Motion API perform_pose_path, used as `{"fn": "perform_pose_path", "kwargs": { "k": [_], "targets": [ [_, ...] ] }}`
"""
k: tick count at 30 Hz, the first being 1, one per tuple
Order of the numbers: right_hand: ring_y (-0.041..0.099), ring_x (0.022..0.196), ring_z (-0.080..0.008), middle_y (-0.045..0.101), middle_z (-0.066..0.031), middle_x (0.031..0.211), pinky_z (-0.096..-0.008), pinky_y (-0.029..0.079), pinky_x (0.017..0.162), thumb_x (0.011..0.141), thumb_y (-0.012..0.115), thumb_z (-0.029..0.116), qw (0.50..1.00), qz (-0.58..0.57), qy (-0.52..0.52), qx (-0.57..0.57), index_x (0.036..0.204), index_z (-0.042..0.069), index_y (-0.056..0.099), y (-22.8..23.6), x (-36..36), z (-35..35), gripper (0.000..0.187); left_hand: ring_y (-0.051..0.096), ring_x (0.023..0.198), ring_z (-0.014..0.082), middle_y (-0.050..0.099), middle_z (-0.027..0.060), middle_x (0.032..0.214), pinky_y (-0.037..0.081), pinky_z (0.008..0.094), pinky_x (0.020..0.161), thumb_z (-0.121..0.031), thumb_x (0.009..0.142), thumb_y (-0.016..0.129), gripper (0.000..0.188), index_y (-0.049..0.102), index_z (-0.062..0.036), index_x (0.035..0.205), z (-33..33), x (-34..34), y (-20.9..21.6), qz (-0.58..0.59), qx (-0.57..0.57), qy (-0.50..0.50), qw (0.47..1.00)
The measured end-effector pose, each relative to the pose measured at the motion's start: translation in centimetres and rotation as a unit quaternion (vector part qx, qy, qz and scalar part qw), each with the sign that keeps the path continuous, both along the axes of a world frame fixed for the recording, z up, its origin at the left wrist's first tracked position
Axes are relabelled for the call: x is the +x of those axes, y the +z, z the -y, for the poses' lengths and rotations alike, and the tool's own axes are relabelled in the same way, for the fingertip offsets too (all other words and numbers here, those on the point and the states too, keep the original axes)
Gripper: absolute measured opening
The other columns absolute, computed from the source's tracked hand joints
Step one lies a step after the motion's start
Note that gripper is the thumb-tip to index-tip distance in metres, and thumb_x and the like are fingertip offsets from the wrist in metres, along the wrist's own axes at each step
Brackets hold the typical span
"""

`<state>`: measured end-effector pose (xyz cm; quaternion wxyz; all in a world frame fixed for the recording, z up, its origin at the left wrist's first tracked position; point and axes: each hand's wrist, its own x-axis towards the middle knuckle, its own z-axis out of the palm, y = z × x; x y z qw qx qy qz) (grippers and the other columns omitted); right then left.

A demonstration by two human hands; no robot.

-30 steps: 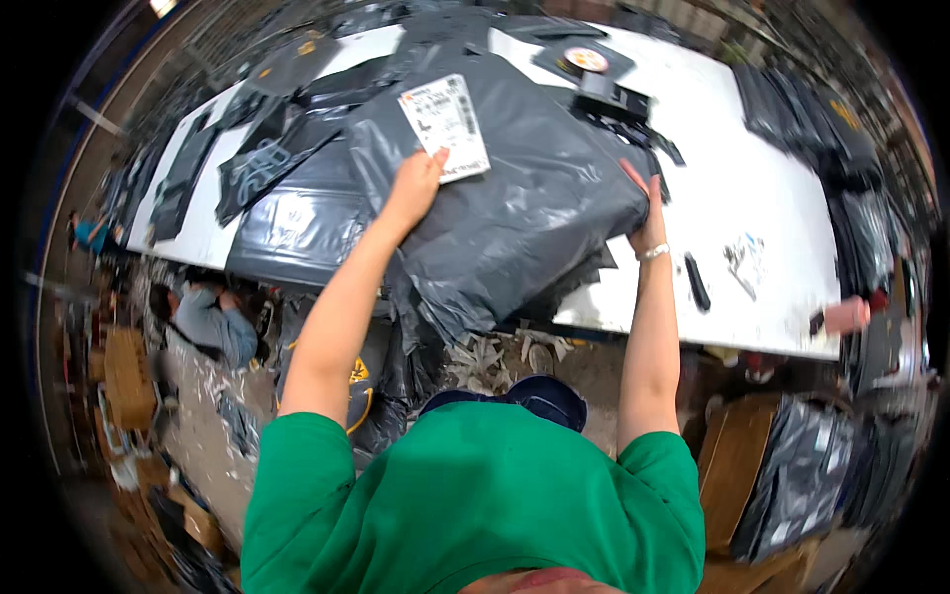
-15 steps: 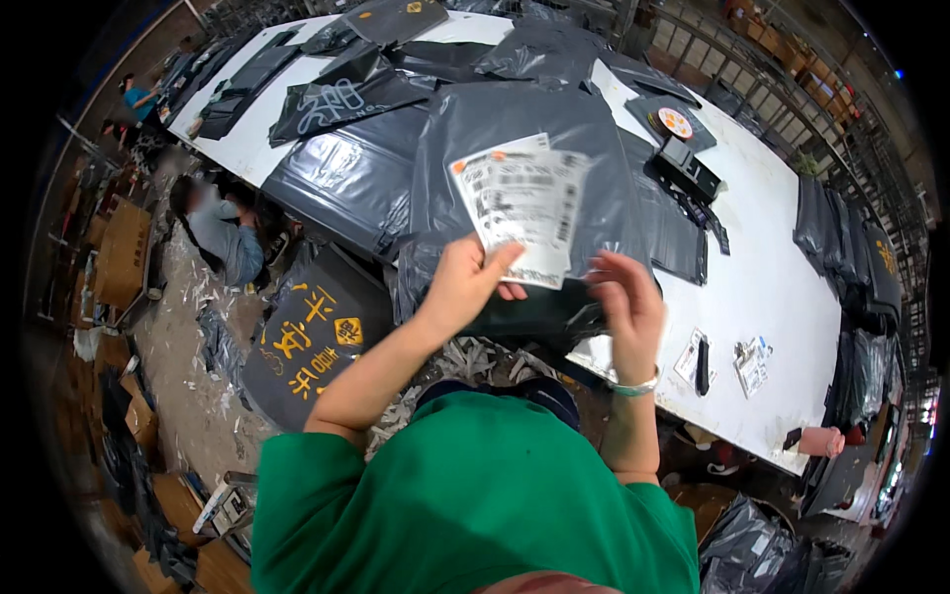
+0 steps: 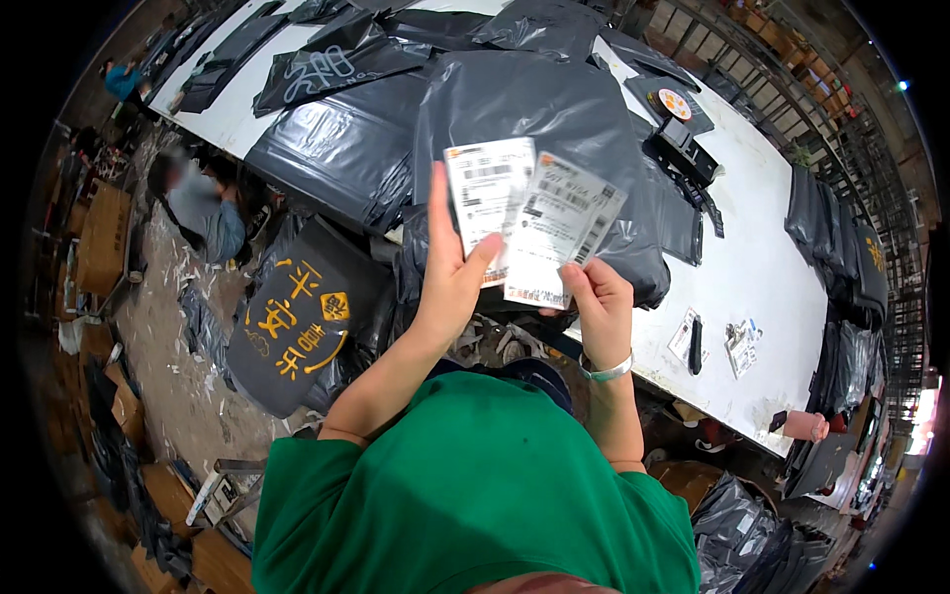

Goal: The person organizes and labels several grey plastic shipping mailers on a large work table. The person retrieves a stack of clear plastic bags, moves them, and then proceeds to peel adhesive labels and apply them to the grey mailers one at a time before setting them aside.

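Note:
My left hand (image 3: 453, 267) grips a white shipping label (image 3: 487, 193) with black print and barcodes, its thumb lying across the front. A second shipping label (image 3: 560, 223) is pinched at its lower right corner by my right hand (image 3: 600, 302), which wears a silvery band at the wrist. The two labels fan apart at the top, and their inner edges overlap lower down. Both are held above a large package in black plastic (image 3: 524, 99) at the near edge of the white table. Whether more labels lie behind the front ones cannot be made out.
On the white table (image 3: 752, 267) are a black tape dispenser (image 3: 681, 158), a roll of tape (image 3: 674, 105), a black cutter (image 3: 696, 345) and loose labels (image 3: 742, 346). A dark mat with yellow lettering (image 3: 287, 327) leans at left. Another person (image 3: 203, 208) sits beyond it.
My right hand has come in and taken hold of one label. The labels, formerly bunched in my left hand, are now spread between both hands. The whole view has shifted slightly.

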<state>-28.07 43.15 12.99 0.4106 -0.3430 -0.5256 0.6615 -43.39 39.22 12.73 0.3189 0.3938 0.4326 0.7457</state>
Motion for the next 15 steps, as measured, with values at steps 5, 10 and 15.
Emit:
{"fn": "perform_pose_path", "kwargs": {
  "k": [5,10,15],
  "targets": [
    [0.055,0.056,-0.0091,0.060,-0.0074,0.073,-0.0221,0.049,0.049,0.087,0.049,0.007,0.996,-0.006,-0.060,0.062,0.089,-0.009,0.056,-0.1,0.7,0.2,0.018,0.057,0.081,0.0127,0.059,0.0100,0.100,0.048,0.0225,0.056,0.001,0.084,0.044,0.037,0.044,0.0011,0.121,2.8,-2.7,0.3,-0.075,-0.192,-0.141,0.968],
    [0.056,0.056,-0.0096,0.060,-0.0079,0.073,-0.0217,0.049,0.048,0.087,0.049,0.007,0.995,0.012,-0.062,0.078,0.094,-0.009,0.057,0.7,0.5,0.3,0.019,0.056,0.077,0.0087,0.063,0.0066,0.087,0.044,0.0219,0.072,-0.001,0.079,0.057,0.015,0.061,0.0051,0.092,3.7,-1.7,1.2,-0.138,-0.186,-0.152,0.961],
    [0.056,0.058,-0.0092,0.060,-0.0078,0.073,-0.0215,0.048,0.049,0.086,0.051,0.006,0.998,0.010,-0.047,0.051,0.101,-0.008,0.054,0.7,0.3,0.6,0.021,0.056,0.073,0.0072,0.064,0.0055,0.077,0.044,0.0209,0.066,-0.002,0.077,0.061,0.010,0.063,0.0046,0.084,3.9,-1.7,0.6,-0.120,-0.200,-0.116,0.966]
  ]
}}
